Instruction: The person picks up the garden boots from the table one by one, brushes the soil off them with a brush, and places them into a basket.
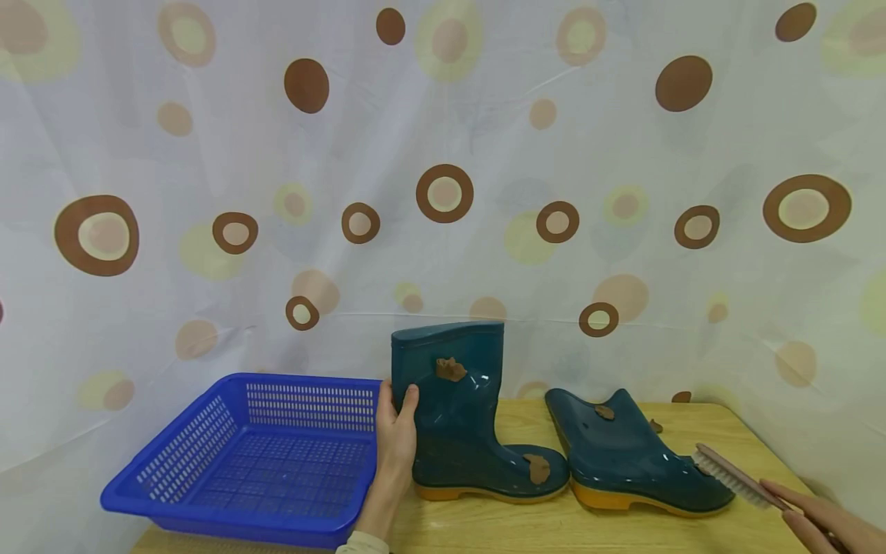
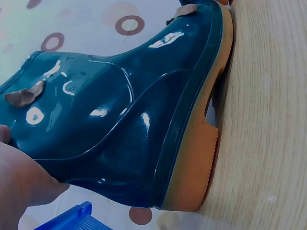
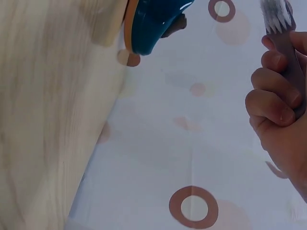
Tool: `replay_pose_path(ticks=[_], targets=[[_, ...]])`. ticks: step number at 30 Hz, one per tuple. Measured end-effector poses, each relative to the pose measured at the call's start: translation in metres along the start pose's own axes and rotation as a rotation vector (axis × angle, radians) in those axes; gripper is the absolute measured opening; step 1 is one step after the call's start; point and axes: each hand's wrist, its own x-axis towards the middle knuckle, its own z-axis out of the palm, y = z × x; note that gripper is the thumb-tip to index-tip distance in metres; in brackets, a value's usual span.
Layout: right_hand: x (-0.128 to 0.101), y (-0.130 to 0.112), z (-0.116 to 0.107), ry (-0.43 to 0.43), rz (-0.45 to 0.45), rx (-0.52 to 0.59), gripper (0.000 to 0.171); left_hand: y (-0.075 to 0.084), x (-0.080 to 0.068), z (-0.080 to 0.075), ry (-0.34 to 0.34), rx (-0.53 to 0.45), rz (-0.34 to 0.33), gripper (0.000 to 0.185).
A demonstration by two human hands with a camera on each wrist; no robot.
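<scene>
At the far left a blue basket [image 1: 235, 454] of perforated plastic, shallow and square, is set at the near edge of the wooden table [image 1: 540, 531]. Just right of it, the upright boot [image 1: 457, 415] is steadied by the left hand [image 1: 396, 431], whose thumb and fingers are curled round the back of the shaft. The boot is of glossy teal rubber with a ribbed yellow sole, as seen in the left wrist view [image 2: 192, 158]. Brown clumps resembling mud [image 1: 451, 369] are stuck on the shaft and on the toe.

Further right, the second boot [image 1: 630, 454] is laid over on its side, with similar clumps on it. At the far right, a brush [image 1: 734, 475] with pale bristles and a slim handle is gripped by the right hand [image 1: 824, 523], the fingers wrapped closely round the handle [image 3: 288, 72]; its bristles are held beside the toe of the lying boot.

The slick rubber could be expected to slip in the left hand's light hold if hard strokes were applied, and the upright boot might be tipped toward the basket. Loosened clumps would probably be scattered over the smooth table or flicked onto the dotted curtain [image 1: 443, 154] behind. The lying boot, unheld, could be pushed along the table by the brush.
</scene>
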Motion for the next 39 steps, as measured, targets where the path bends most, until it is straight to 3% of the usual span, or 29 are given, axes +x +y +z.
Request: replay_pose_path(ticks=[2,4,6,8,11,14,21,23,29,33,39], targets=[[0.001,-0.018,0.003,0.149,-0.041,-0.011,0.054,0.0,0.0,0.0,-0.002,-0.001,0.003,0.038],[0.003,-0.029,0.007,0.286,-0.139,0.005,0.068,0.0,0.001,0.0,-0.004,-0.002,0.005,0.038],[0.007,-0.037,0.007,0.345,-0.206,-0.004,0.071,0.0,0.001,0.0,-0.007,-0.003,0.005,0.037],[0.011,-0.04,0.006,0.33,-0.208,-0.047,0.064,-0.001,0.001,0.0,-0.006,-0.005,0.005,0.037],[0.017,-0.043,0.002,0.219,-0.131,-0.108,0.048,-0.001,0.001,0.0,-0.002,-0.004,0.009,0.037],[0.022,-0.046,-0.001,0.149,-0.071,-0.17,0.048,-0.002,0.001,0.0,0.003,-0.001,0.008,0.036],[0.027,-0.071,-0.002,0.179,-0.036,-0.25,0.049,-0.004,0.002,-0.001,-0.008,-0.004,0.022,0.037],[0.029,-0.08,-0.002,0.218,-0.063,-0.251,0.05,-0.004,0.002,-0.001,-0.011,-0.005,0.024,0.037],[0.042,-0.101,-0.002,0.401,-0.293,-0.202,0.067,-0.001,0.001,-0.001,-0.005,-0.007,0.025,0.036],[0.053,-0.112,-0.002,0.393,-0.374,-0.184,0.066,-0.001,0.002,-0.002,0.002,-0.014,0.027,0.033],[0.067,-0.13,-0.001,0.385,-0.371,-0.209,0.071,-0.001,0.002,-0.002,-0.019,-0.014,0.047,0.035]])
